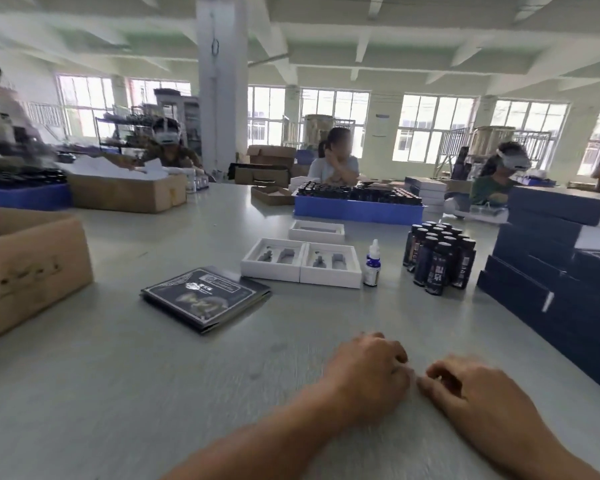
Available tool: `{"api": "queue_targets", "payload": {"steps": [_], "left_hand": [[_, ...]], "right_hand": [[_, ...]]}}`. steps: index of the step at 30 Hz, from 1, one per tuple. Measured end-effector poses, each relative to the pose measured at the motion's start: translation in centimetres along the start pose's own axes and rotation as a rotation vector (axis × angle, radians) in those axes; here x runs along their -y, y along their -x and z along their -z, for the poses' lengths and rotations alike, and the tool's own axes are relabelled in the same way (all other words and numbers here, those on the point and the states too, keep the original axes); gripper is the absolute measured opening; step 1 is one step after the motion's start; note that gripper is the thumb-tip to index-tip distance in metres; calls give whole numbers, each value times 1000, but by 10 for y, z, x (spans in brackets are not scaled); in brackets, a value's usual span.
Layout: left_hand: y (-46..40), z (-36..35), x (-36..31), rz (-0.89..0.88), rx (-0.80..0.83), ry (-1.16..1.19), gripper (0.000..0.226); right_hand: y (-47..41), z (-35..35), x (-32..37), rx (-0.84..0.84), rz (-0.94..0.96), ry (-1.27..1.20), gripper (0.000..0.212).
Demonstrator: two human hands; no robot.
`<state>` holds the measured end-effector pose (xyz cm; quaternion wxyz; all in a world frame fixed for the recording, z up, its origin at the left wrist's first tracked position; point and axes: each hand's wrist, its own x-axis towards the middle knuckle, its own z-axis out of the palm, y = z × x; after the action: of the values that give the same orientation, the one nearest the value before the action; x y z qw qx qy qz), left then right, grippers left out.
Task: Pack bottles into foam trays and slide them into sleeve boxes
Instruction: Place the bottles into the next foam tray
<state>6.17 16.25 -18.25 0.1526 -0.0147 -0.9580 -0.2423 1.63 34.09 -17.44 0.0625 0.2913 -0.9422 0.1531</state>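
1. You are resting both hands on the grey table (153,375), the left hand (368,372) and right hand (478,393) loosely curled, holding nothing; packing looks not yet begun.
2. The two white foam trays (300,261) are sitting empty, well beyond your fingertips.
3. The cluster of dark upright bottles (439,259) is standing right of those trays; next you likely need to reach there.
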Motion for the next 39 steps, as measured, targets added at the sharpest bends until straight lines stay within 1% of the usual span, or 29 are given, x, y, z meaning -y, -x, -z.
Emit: {"api": "queue_targets", "payload": {"steps": [2, 7, 11, 13, 16, 18, 20, 25, 29, 31, 33, 36, 39], "left_hand": [[-14, 14, 20, 60, -15, -17, 32], [-42, 49, 88, 210, -160, -248, 39], [-59, 57, 128, 258, -256, -344, 46], [-71, 59, 141, 264, -279, -372, 51], [-92, 62, 157, 274, -241, -412, 65], [-106, 63, 164, 290, -174, -448, 75], [-117, 62, 170, 310, -114, -474, 79], [-121, 56, 173, 313, -43, -504, 67], [-107, 55, 173, 289, -77, -469, 56], [-99, 58, 172, 290, -79, -448, 53], [-92, 61, 168, 290, -62, -416, 52], [-81, 64, 162, 271, -65, -452, 54], [-74, 64, 157, 221, -117, -473, 66]], "right_hand": [[-4, -1, 2, 5, -20, -14, 21], [-26, 0, -3, 63, -94, -101, 33], [-50, 0, -6, 81, -136, -108, 45], [-60, -1, -7, 97, -140, -107, 49], [-72, -1, -8, 112, -149, -128, 52], [-78, 0, -11, 135, -154, -149, 52], [-83, 0, -14, 175, -158, -181, 52], [-89, 1, -21, 205, -170, -235, 51], [-86, -1, -19, 220, -154, -223, 55], [-85, -3, -18, 200, -135, -227, 48], [-83, -3, -17, 170, -114, -213, 41], [-83, -1, -16, 191, -110, -226, 43], [-90, 3, -15, 242, -140, -363, 35]]}}
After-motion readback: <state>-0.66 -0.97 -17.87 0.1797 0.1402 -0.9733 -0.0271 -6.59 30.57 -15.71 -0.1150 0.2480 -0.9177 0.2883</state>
